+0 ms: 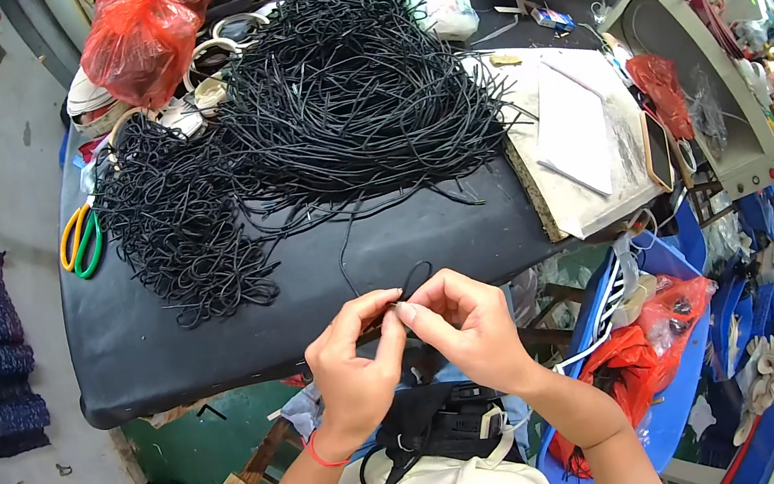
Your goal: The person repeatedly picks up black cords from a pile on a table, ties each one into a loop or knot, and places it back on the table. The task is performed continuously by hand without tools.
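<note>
Right now, your left hand [354, 354] and right hand [466, 323] meet just over the near edge of the smooth black table [172, 352], thumbs and forefingers pinched together on a thin black cord [423, 264] that loops up between them. Beyond lie a large, tangled heap [365, 103] of cords and a curlier, smaller heap [176, 220], with scissors [83, 239] left of it and a pale board [550, 181] crowding the right.

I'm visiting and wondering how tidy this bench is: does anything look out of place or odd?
The smaller left pile of black cords looks snarled into messy loops, while the larger pile beside it is more coiled, with loose ends sticking out. I see no clear damage.
</note>
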